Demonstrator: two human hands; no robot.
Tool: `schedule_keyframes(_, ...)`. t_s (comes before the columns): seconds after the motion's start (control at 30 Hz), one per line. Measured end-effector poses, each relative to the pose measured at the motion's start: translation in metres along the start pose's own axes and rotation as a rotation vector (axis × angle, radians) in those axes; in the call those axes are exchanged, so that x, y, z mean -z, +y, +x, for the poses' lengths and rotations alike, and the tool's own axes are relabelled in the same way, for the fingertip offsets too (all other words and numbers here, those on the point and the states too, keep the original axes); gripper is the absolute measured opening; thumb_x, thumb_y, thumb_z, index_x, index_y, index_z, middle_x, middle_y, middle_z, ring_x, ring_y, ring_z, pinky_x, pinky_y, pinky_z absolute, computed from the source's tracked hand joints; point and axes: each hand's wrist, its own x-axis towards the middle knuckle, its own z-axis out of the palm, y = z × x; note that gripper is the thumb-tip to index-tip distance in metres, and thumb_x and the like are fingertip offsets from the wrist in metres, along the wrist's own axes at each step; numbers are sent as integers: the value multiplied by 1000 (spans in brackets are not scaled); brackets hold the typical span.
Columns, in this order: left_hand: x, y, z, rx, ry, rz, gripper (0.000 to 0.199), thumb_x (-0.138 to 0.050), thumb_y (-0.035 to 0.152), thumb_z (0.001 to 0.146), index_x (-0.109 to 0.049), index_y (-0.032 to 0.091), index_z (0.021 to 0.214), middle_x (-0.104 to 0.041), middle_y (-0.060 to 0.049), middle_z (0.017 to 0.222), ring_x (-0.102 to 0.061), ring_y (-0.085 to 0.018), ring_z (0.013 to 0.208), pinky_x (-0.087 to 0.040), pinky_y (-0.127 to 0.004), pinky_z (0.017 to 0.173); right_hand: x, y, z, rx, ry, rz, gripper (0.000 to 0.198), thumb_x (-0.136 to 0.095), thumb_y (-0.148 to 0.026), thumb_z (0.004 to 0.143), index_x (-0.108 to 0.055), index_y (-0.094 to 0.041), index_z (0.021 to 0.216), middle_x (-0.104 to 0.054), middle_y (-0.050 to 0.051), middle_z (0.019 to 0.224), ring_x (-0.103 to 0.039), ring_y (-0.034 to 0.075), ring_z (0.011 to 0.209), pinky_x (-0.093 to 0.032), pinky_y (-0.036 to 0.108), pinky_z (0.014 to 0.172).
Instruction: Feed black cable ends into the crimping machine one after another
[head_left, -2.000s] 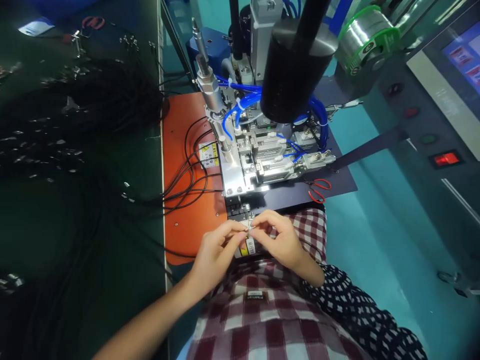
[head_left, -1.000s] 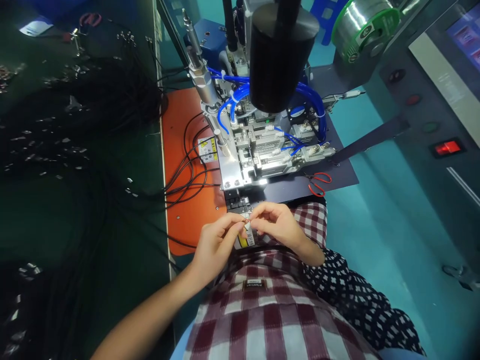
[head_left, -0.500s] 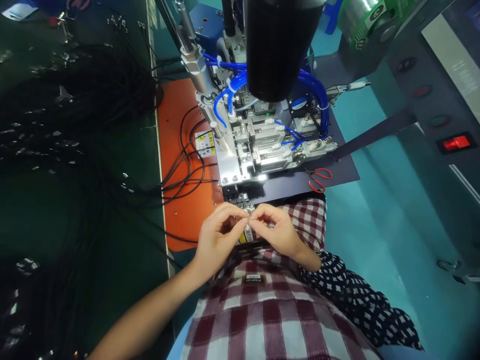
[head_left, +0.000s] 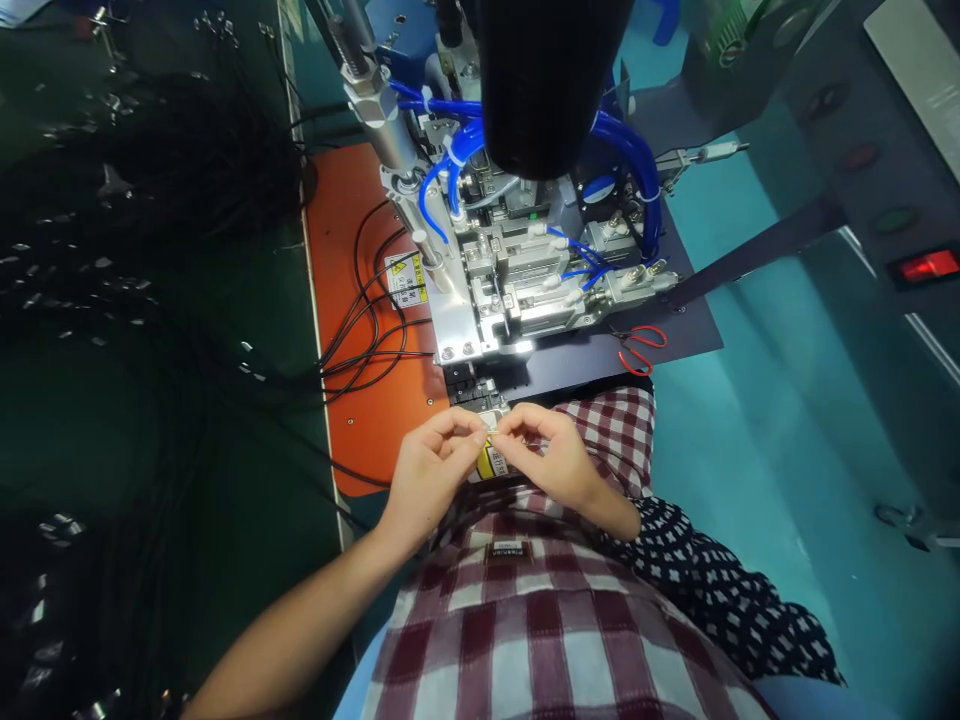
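My left hand (head_left: 431, 475) is closed in a pinch, thumb against forefinger, in front of the machine. Opposite it, my right hand (head_left: 555, 462) pinches too, its fingertips a short way from the left ones. A tiny thin, pale yellowish piece (head_left: 492, 432) shows between the two sets of fingertips; its kind is too small to make out. Just below the fingertips is a yellow and white label (head_left: 493, 462) on the machine's front edge. The metal machine (head_left: 517, 290) with blue air hoses (head_left: 646, 200) stands beyond both hands.
Black cables (head_left: 367, 330) run over the orange plate (head_left: 375, 430) from a dark heap of cables (head_left: 187, 170) on the left. Red-handled scissors (head_left: 641, 345) lie on the grey plate to the right. A black cylinder (head_left: 551, 90) hangs above the machine. A lit red switch (head_left: 928, 266) is far right.
The fingertips have moved slightly apart, and the thin pale piece now shows between them. The left hand has shifted a little left. The whole view has shifted slightly.
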Motion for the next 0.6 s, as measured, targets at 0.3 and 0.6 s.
schedule_keyframes(0.3,-4,8,-1,-110,18,74,19,-68,33,79,-60,16,78,-47,5,61,-35,-5,48,-26,-18,44,1,-6,1,51,98,-88,11,-66,-25,82,-65,-18,74,-64,2,73,-56,13,65,-45,26,59)
schedule_keyframes(0.6,11,7,8,-18,-123,-19,19,-70,33,79,-64,15,75,-42,6,50,-32,-4,42,-21,-20,43,9,-5,11,-175,-85,201,21,-65,-34,82,-57,-17,72,-54,-3,64,-49,8,51,-39,22,49)
